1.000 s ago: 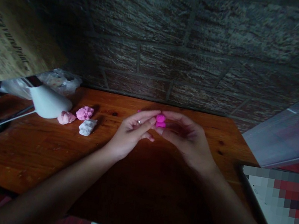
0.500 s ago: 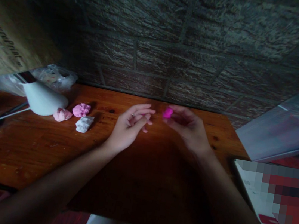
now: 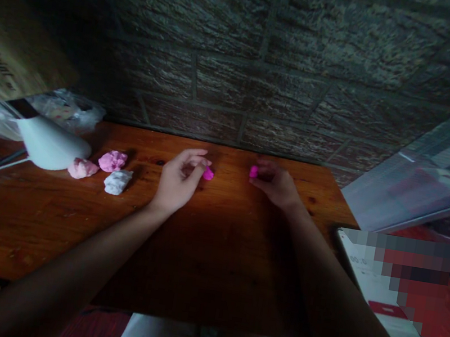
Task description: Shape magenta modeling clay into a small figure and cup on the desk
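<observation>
My left hand (image 3: 180, 180) is over the middle of the table, thumb and fingers closed around a small magenta piece of modelling clay (image 3: 207, 173) that pokes out past the thumb. Some of its fingers are hidden behind the thumb. To the right, apart from it, my right hand (image 3: 277, 186) pinches another magenta piece of clay (image 3: 254, 171) at its fingertips. Three bigger soft lumps lie together left of my hands: a pink lump (image 3: 112, 161), a pale pink lump (image 3: 82, 169) and a white lump (image 3: 117, 181).
A white rounded object (image 3: 52, 144) with a cable stands left on the wooden table (image 3: 211, 257). Behind it are a clear plastic bag (image 3: 67, 109) and a printed brown paper item (image 3: 8, 54). A brick-patterned wall (image 3: 221, 85) borders the back; a phone-like device (image 3: 365, 276) sits at right.
My hands have moved apart from where they met around the magenta clay. The right hand kept its piece; the left let go, opened, then closed on another magenta piece. The view shifted slightly.
</observation>
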